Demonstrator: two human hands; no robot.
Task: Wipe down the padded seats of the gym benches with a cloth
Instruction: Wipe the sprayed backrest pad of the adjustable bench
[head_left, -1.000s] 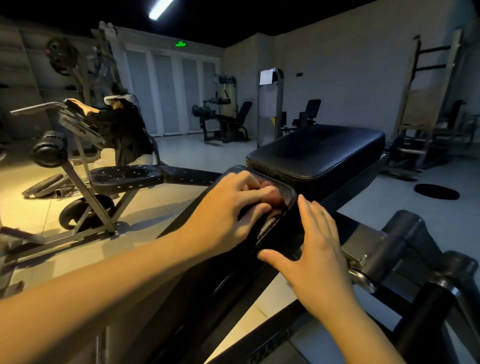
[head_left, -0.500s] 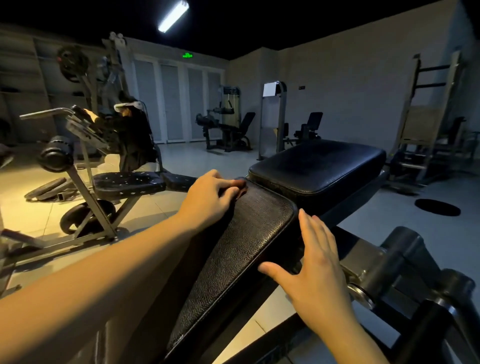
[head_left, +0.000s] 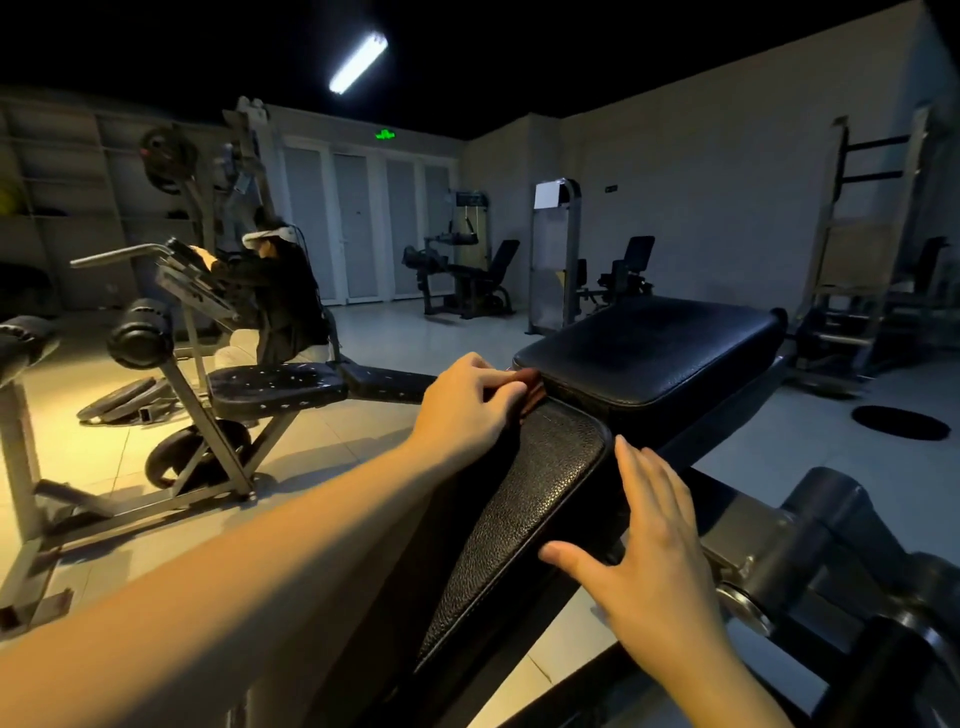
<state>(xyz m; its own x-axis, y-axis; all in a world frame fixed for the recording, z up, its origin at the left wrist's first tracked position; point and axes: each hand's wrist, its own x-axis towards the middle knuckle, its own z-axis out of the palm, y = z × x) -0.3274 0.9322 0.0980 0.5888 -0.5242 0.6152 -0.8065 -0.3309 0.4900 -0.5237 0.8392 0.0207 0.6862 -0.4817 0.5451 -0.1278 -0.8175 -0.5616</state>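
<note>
The cloth (head_left: 531, 393) is gripped by the left hand (head_left: 467, 402) at twelve o'clock on the pad (head_left: 524, 519) for wiping; its three-o'clock edge is apparently braced by the flat-fingered right hand (head_left: 655, 564).

One head-worn wide-angle camera, facing forward and slightly down along the near bench pad (head_left: 524, 499), which lies close beneath the lens. The seat pad (head_left: 654, 348) sits just beyond; the rear doors (head_left: 358, 228) stand well back.

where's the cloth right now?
Head view, centre: the reddish cloth is held by the left hand at the far end of the near bench pad, beside the far seat pad.
</note>
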